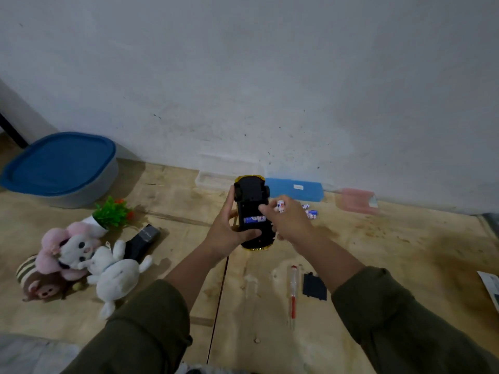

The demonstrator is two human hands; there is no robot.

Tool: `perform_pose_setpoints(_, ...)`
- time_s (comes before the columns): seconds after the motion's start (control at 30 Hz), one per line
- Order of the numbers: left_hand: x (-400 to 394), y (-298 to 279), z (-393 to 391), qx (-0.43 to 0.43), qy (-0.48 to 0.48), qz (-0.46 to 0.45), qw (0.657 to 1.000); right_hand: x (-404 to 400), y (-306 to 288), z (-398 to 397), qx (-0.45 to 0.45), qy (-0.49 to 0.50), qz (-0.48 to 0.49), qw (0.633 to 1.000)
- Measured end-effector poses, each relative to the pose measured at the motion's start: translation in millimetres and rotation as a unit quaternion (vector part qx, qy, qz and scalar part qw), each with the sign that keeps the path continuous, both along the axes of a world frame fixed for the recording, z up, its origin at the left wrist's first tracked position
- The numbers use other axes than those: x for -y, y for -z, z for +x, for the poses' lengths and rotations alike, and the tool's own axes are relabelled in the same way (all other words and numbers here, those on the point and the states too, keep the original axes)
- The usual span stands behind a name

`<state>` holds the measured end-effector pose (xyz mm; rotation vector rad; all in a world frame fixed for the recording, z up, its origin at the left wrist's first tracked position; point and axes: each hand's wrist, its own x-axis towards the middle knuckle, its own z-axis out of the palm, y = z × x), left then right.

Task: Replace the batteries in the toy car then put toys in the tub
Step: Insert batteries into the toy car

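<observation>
Head view, looking down at a plywood floor (351, 265) by a pale wall. Left hand (229, 228) wraps around the toy car (252, 211), which is held upside down above the floor, black underside up, yellow body showing at both ends. One battery (253, 219) lies crosswise in the open compartment. Right hand (290, 224) sits at the car's right edge, index finger touching the underside, other fingers curled around a second battery (280, 205).

Just behind the right hand, loose batteries (311, 213) lie on the floor, count unclear through blur. Nearer the person: a red-handled screwdriver (293, 292) and, just beside it, a black cover plate (314, 287), possibly the compartment lid.

Left of the arms, a heap of plush toys (81, 263), a small artificial plant (110, 214) tipped over, and a dark boxy object (143, 241). Far left by the wall, the tub (62, 168), grey with its blue lid on. Against the wall: a blue case (294, 188), a clear tray (216, 179), a pink box (356, 201).
</observation>
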<state>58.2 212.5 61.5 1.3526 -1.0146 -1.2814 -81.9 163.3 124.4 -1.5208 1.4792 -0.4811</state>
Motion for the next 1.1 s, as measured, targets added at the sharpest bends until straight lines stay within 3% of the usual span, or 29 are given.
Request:
perform_pose_setpoints(0.17,1.5,2.7,-3.7,0.024,-0.014,-0.027,0.999,-23.1,3.2,-0.8,0.001,0.03,0.082,0.996)
perform_pose_setpoints(0.4,-1.3,1.2,-9.2,0.054,0.016,-0.041,0.998,-25.1,0.9,1.6,0.115,0.175,0.201,0.957)
perform_pose_setpoints(0.57,-3.7,1.5,-6.6,0.037,0.029,-0.03,0.998,-26.7,2.1,-2.3,0.163,0.206,0.217,0.94)
perform_pose_setpoints(0.67,-4.6,0.5,-0.5,0.01,0.028,-0.026,0.999,-28.7,-1.6,-12.3,0.146,0.116,0.133,0.973)
perform_pose_setpoints(0.73,-5.5,-1.9,-0.2,-0.005,0.048,-0.016,0.999,-30.2,0.0,-16.0,0.013,-0.004,-0.023,1.0)
perform_pose_setpoints(0.8,-6.2,-4.2,-3.7,-0.012,0.069,-0.004,0.998,-30.1,4.2,-16.8,-0.085,-0.059,-0.134,0.985)
perform_pose_setpoints(0.93,-7.5,-5.2,-4.2,-0.029,0.081,0.015,0.996,-27.7,9.7,-23.2,-0.149,-0.073,-0.19,0.968)
perform_pose_setpoints(1.1,-10.7,-4.0,-5.5,0.02,0.109,-0.001,0.994,-28.0,15.4,-30.4,-0.111,-0.082,-0.217,0.966)
